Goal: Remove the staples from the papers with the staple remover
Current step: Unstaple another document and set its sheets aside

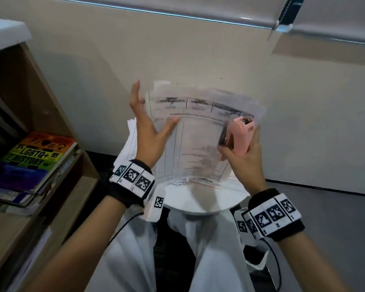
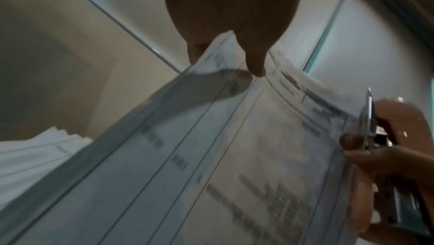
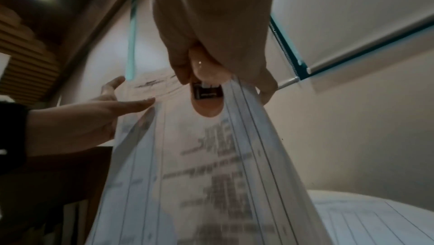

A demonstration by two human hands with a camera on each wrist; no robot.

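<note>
Fingers of the right hand (image 1: pixel 240 157) are curled round the pink staple remover (image 1: pixel 239 134) and seem also to pinch the right edge of the lifted papers (image 1: pixel 194 133), though blur makes that pinch hard to confirm. Left hand (image 1: pixel 148 131) is spread with straight fingers against the sheets' left edge, gripping nothing. Held on one side only, the bundle could sag, slide free or tear at its staple; more sheets lie below on the round white table (image 1: pixel 198 203), beside a wooden shelf (image 1: pixel 57 114).
</note>
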